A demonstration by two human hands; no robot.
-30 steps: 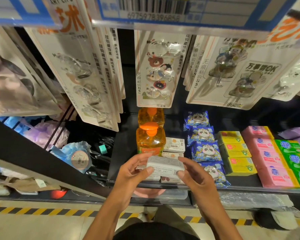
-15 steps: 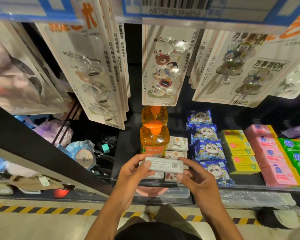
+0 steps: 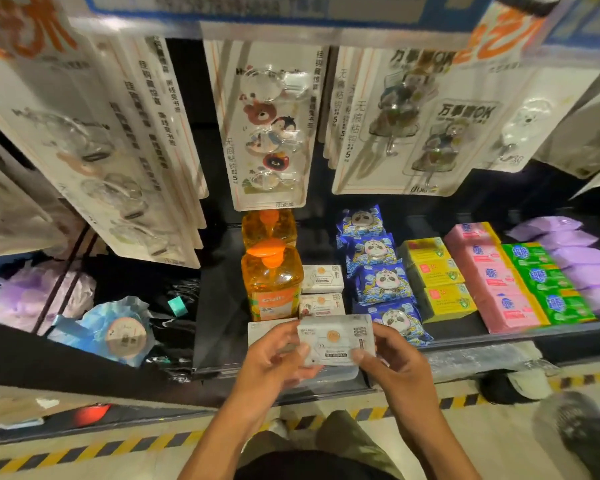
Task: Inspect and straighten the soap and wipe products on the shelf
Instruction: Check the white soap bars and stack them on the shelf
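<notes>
Step in hand looks like inspection. The white pack (image 3: 336, 341) is off the shelf (image 3: 219, 299), held over its front edge with the label face up towards the camera. Can't tell from the print whether it's soap or wipes.

- left hand (image 3: 274, 358): pinches the pack's left end, thumb on top, fingers curled under.
- right hand (image 3: 392, 362): pinches the right end, thumb on the lower corner, fingers behind.

My read on the next move: set it back squarely in the white column, in line with the two matching white packs (image 3: 323, 291) just right of the orange pump bottle (image 3: 272, 282). Another white pack (image 3: 267, 332) lies at the shelf front, partly hidden by the left hand, so the slot is tight. It calls for a flat, low placement that doesn't nudge the bottle.

Surroundings:
- To the right sit rows of blue panda packs (image 3: 381, 271), yellow boxes (image 3: 437, 275), pink packs (image 3: 492, 282), green packs (image 3: 541, 275) and purple packs (image 3: 575, 251), mostly in line.
- Carded adhesive hooks (image 3: 267, 126) hang low over the shelf, so headroom is limited.
- Below is a tiled floor (image 3: 499, 445) with hazard tape (image 3: 84, 452).
</notes>
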